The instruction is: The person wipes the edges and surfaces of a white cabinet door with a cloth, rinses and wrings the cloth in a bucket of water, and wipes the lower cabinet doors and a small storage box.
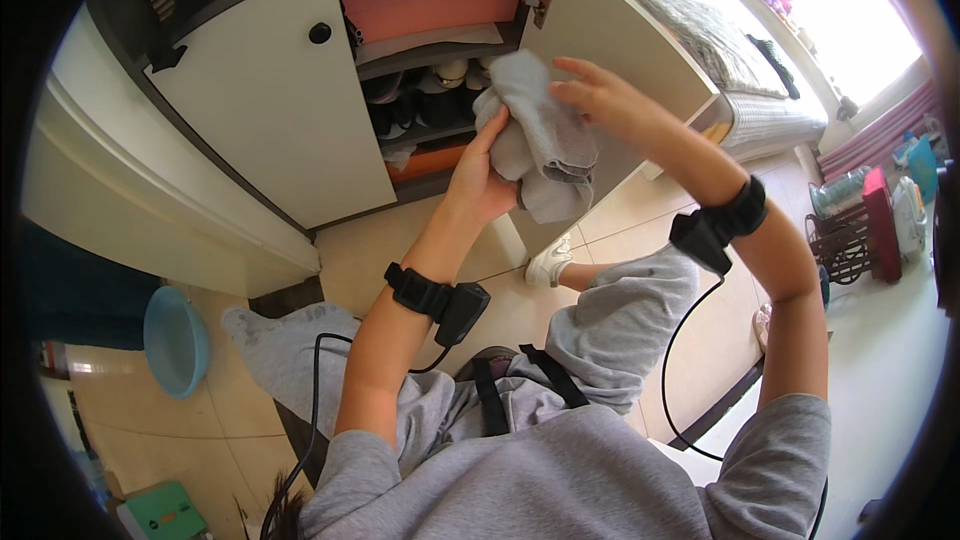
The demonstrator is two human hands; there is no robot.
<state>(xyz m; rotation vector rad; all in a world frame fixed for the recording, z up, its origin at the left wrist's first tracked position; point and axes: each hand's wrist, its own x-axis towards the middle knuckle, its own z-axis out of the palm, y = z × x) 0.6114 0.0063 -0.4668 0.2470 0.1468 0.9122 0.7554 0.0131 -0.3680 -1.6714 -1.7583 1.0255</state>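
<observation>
A folded, bunched grey cloth (551,139) is held up before the open shoe cabinet. My left hand (484,176) grips it from the left and below, the thumb lying over its edge. My right hand (596,94) is raised just to the right of the cloth's top, fingers apart, holding nothing. Behind the cloth, shoes (424,101) stand on the middle shelf, partly hidden. A pink box (435,9) lies on the shelf above, with more shoes on top of it, and an orange box (431,163) sits at the bottom.
The cabinet's right door (615,45) stands open beside a bed (757,109); its left door (277,112) is closed. A blue basin (176,341) rests at the left. Black cables hang from both wrist devices. A green box (161,514) is at the lower left.
</observation>
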